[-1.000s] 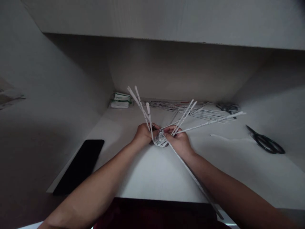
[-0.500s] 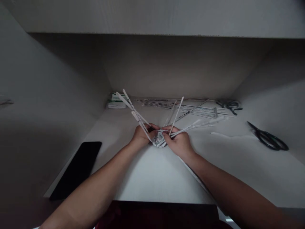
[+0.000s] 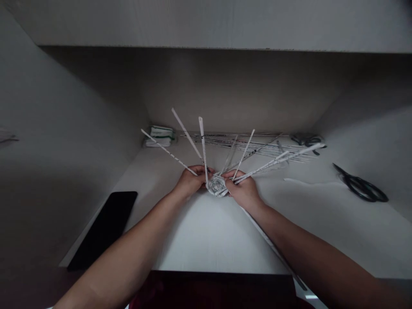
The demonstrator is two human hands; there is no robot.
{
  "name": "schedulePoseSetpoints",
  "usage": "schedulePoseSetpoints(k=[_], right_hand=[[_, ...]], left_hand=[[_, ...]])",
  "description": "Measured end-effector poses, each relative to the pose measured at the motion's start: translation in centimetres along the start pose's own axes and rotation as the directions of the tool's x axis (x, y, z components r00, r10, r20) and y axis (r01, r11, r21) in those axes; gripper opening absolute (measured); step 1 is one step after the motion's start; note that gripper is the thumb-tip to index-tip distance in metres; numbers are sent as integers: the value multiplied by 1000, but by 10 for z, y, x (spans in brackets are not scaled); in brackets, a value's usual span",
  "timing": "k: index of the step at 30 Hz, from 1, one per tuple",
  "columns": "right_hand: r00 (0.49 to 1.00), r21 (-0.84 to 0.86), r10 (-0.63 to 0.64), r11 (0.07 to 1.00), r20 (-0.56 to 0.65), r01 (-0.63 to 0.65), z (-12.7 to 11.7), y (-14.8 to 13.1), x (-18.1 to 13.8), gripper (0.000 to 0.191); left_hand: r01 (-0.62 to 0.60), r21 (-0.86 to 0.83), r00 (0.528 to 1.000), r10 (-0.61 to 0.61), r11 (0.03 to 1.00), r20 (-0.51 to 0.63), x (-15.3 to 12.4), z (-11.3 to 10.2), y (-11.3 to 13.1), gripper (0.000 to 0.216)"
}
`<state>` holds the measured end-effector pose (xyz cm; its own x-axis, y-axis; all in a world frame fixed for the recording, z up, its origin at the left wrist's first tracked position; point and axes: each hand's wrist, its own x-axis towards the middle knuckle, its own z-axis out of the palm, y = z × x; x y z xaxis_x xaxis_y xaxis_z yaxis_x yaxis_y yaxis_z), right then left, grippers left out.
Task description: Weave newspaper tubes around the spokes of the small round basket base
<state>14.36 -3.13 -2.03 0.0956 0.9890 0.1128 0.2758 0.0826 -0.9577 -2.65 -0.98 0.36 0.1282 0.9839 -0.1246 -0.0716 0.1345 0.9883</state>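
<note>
Between my hands sits a small round woven piece [image 3: 216, 184] of rolled paper sticks, whose long ends fan upward and outward. My left hand [image 3: 190, 180] is closed on its left side, fingers pinched at the rim by an upright paper stick [image 3: 203, 146]. On the opposite side my right hand [image 3: 243, 187] grips the rim, thumb toward the front. Several stick ends [image 3: 273, 162] pass out to the right above that hand. One long paper stick [image 3: 267, 240] runs down beneath my right forearm toward the front edge. The fingertips behind the piece are partly hidden.
A black phone-like slab [image 3: 104, 229] lies at the left. Along the back wall are a white and green packet [image 3: 160, 137], a pile of paper sticks [image 3: 209, 140] and a dark tool [image 3: 307, 140]. Black-handled scissors [image 3: 363, 185] lie right, near a loose strip [image 3: 309, 183]. A shelf overhangs [image 3: 206, 25].
The sticks on the left have spread apart, one now upright and another leaning farther left. My left hand has shifted slightly left from the woven centre, showing more of it.
</note>
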Motion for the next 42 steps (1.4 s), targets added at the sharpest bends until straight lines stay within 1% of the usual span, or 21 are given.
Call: schedulePoseSetpoints(k=[6, 9, 11, 13, 14, 15, 16, 18, 19, 20, 21, 23, 25, 27, 29, 30, 32, 35, 38, 42], right_hand=[[995, -76, -97, 992, -10, 96, 1, 5, 1, 13], [995, -54, -103, 993, -5, 103, 2, 6, 1, 13], [996, -42, -89, 995, -7, 88, 1, 6, 1, 13], [997, -41, -75, 996, -12, 75, 0, 6, 2, 14], [997, -42, -70, 997, -14, 70, 0, 6, 3, 15], [998, -44, -68, 997, -12, 67, -1, 5, 3, 15], [998, -44, -66, 997, -7, 66, -2, 5, 4, 16], [998, -48, -68, 997, 8, 68, -3, 3, 5, 17], [997, -54, -68, 996, 18, 69, -4, 3, 4, 17], [997, -61, -70, 996, 25, 72, -4, 1, 4, 17], [997, -71, -73, 995, 33, 75, -5, 0, 4, 18], [996, -97, -82, 992, 48, 86, -5, -2, 3, 18], [993, -129, -102, 986, 58, 108, -6, -5, 1, 18], [988, -171, -138, 974, 69, 148, -6, -7, -1, 19], [979, -213, -184, 957, 86, 199, -5, -9, -3, 19], [974, -230, -206, 947, 97, 223, -5, -10, -5, 20], [964, -252, -239, 932, 115, 261, -5, -11, -7, 20], [955, -276, -268, 915, 130, 295, -5, -11, -8, 19], [957, -274, -267, 917, 114, 289, -5, -10, -7, 20], [966, -271, -243, 927, 94, 259, -4, -9, -6, 33]], left_hand=[[-67, 77, 998, 69, 995, -14, 0, 0, -3, 30], [-87, 132, 995, 93, 987, -37, 2, 1, -6, 25], [-91, 143, 996, 93, 986, -10, 2, -1, -6, 23], [-59, 112, 995, 48, 992, 91, 3, -9, -3, 27], [-21, 95, 984, 4, 995, 179, 3, -14, 0, 33], [19, 84, 959, -42, 996, 281, 4, -21, 2, 42], [43, 76, 923, -68, 996, 379, 4, -28, 5, 53], [27, 87, 870, -66, 996, 489, 6, -42, 9, 69], [24, 106, 851, -76, 994, 519, 7, -46, 11, 70], [37, 115, 861, -90, 993, 500, 8, -50, 13, 66], [70, 125, 887, -120, 990, 446, 8, -51, 15, 59], [114, 120, 915, -152, 986, 373, 7, -49, 17, 58], [153, 109, 920, -181, 982, 347, 5, -44, 18, 58], [163, 98, 929, -186, 982, 319, 4, -38, 16, 53], [139, 100, 945, -163, 985, 284, 4, -33, 11, 47], [123, 108, 946, -150, 986, 287, 6, -30, 7, 44], [100, 163, 949, -143, 982, 280, 8, -25, 0, 35], [83, 164, 977, -112, 983, 182, 10, -18, -8, 29], [73, 162, 985, -96, 984, 143, 8, -14, -8, 27], [24, 178, 992, -46, 984, 119, 3, -9, -3, 23]])
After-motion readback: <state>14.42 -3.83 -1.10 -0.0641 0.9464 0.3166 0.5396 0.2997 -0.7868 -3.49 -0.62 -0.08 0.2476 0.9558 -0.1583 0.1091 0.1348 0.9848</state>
